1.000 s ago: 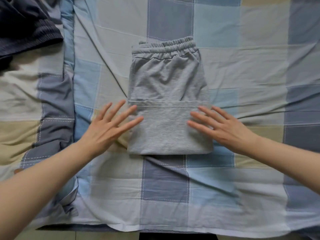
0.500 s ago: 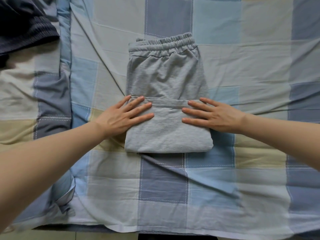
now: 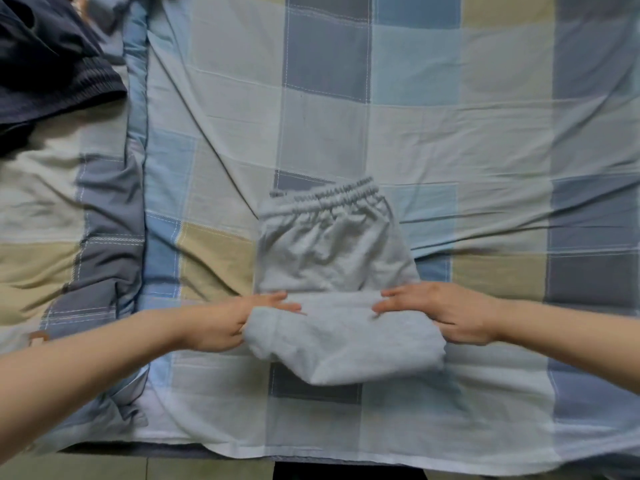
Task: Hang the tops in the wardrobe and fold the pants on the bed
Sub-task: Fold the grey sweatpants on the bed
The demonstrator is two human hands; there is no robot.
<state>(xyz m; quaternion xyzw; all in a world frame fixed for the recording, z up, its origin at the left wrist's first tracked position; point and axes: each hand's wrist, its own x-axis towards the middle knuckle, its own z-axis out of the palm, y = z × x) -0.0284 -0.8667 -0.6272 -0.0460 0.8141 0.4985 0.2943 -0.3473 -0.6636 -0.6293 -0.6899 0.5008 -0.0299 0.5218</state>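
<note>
The folded pants lie at lower centre of the frame on the bed, waistband toward the top. The left hand and right hand grip opposite ends of the near fold, fingers on top, equally near; its long axis runs left-right. Earlier both palms lay flat; the fold's left end is now lifted.
</note>
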